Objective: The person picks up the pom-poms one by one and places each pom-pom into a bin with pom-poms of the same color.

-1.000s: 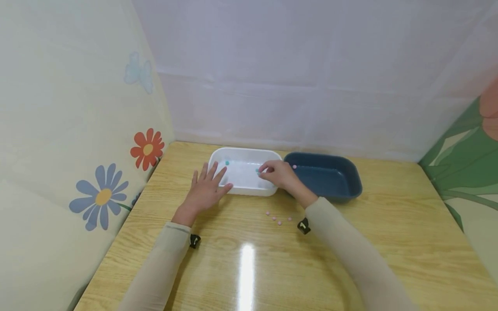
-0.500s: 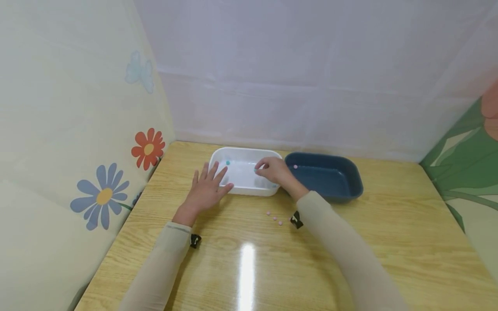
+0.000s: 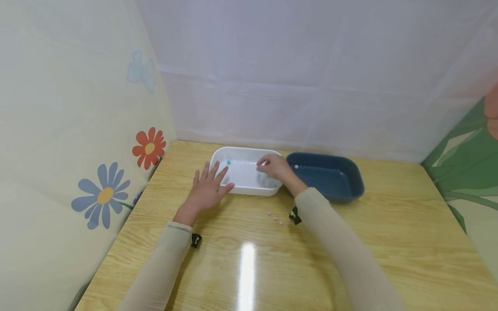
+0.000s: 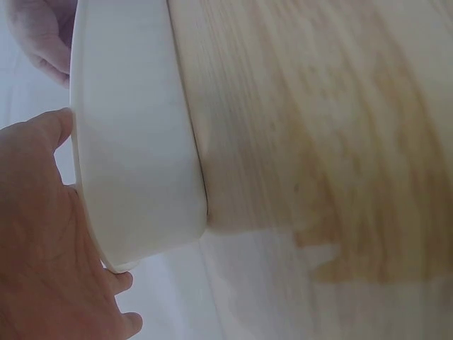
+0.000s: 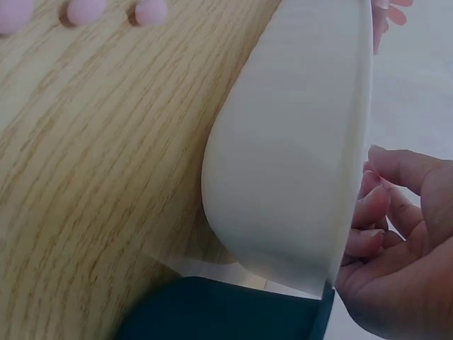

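Note:
My left hand point(image 3: 204, 193) has its fingers spread over the near left rim of a white rectangular tray point(image 3: 249, 190); the left wrist view shows the thumb touching the rim. Over the right part of this tray hovers my right hand point(image 3: 273, 167), its thumb and index fingertips close together. No bead is visible between those fingertips, in the head view or from the right wrist. A teal bead point(image 3: 228, 162) lies at the tray's back left, and another teal bead point(image 3: 275, 185) near its front right corner. Several pink beads point(image 3: 276, 218) lie on the table.
A dark blue tray point(image 3: 355, 190) stands against the white tray's right side, with a pink bead point(image 3: 296, 166) at its left. Behind both trays hangs a pale cloth point(image 3: 311, 108). A flower-printed sheet point(image 3: 97, 242) borders the wooden table point(image 3: 218, 259) on the left.
My right hand has shifted slightly back and left over the white tray. The teal bead seen at its fingertips earlier no longer shows there. My left hand has stayed put.

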A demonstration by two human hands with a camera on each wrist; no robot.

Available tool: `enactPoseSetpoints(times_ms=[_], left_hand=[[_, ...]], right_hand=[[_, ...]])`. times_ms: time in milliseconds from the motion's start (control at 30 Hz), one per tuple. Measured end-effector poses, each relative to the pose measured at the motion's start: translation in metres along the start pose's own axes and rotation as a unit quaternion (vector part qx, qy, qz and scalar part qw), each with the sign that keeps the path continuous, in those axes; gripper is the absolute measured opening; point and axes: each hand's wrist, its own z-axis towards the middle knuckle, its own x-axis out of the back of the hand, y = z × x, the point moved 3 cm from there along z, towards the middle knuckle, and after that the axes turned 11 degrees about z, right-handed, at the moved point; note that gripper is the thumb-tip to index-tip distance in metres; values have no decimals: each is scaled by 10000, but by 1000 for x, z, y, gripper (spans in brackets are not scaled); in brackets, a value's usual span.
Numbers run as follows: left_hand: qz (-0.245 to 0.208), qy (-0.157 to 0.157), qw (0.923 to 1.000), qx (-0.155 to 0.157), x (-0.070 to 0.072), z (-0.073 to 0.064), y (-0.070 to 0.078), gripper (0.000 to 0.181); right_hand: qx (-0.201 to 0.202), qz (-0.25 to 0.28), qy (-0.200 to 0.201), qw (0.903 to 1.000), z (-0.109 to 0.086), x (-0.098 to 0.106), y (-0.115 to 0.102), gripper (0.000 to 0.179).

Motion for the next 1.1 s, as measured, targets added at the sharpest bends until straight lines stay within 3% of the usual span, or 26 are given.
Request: enactPoseSetpoints(times_ms=[333, 833, 1100], left_hand=[[-95, -29, 9999, -12, 0, 1, 0, 75], [-179, 23, 9998, -29, 0, 1, 0, 76], [-177, 16, 9998, -19, -1, 3, -1, 76]], right_hand=[[-294, 195, 204, 9992, -3, 11, 4, 25], [-507, 940, 482, 9931, -22, 43, 18, 28], [-251, 821, 598, 9945, -33, 56, 25, 28]])
